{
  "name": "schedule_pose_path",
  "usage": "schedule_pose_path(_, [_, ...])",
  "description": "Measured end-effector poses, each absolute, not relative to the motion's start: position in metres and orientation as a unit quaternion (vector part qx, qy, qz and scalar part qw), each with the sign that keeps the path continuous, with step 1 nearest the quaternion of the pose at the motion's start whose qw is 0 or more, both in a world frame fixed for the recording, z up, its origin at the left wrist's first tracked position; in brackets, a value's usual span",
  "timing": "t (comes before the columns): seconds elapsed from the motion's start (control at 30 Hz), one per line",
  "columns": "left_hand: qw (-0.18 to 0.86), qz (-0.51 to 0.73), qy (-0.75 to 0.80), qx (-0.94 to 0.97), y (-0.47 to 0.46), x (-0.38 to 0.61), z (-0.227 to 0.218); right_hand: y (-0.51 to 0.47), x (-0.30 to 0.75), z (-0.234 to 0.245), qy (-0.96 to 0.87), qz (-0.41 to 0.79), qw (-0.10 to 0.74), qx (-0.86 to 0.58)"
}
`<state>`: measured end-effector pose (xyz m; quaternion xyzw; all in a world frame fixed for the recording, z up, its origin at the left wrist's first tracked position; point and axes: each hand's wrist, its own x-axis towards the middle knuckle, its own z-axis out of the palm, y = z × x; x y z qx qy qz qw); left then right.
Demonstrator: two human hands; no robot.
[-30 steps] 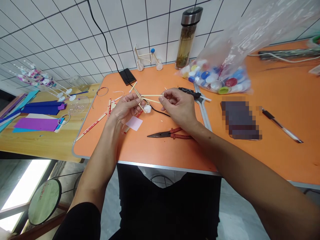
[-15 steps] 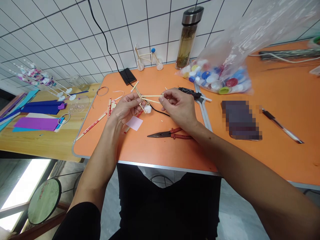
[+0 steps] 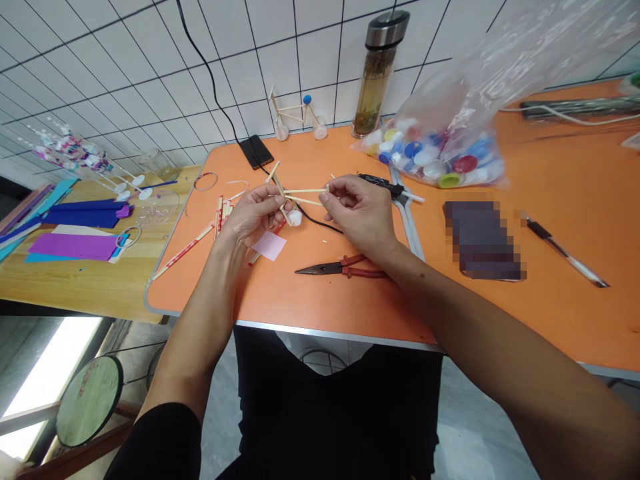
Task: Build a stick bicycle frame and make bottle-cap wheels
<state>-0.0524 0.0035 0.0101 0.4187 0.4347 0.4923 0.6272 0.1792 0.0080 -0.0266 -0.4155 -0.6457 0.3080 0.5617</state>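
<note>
Two closed finger pinches, pale thin wooden-stick frame [image 3: 305,191] held between: left hand [image 3: 261,212] at its 9 o'clock, right hand [image 3: 364,212] at 3 o'clock. I'd go light, joints could twist.

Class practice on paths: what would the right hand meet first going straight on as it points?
Probably the stick frame the right hand pinches, then the left hand; depth is unclear.

The right fingers [image 3: 334,204] conceal the ends of the wooden stick frame [image 3: 306,191]; the right wrist [image 3: 394,252], the handle tips of the needle-nose pliers [image 3: 333,268]. Pixelation obscures a dark rectangular object [image 3: 484,240]. The plastic bag [image 3: 467,120] is cropped above; print on the red-marked wrapper [image 3: 183,252] is illegible.
</note>
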Motion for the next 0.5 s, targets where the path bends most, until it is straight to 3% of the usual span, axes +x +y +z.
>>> schedule_pose_path(0.5, [0.626,0.496,0.448,0.402,0.0061,-0.0514,0.0076,0.0051,0.1789,-0.0229,-0.63,0.341,0.579,-0.39])
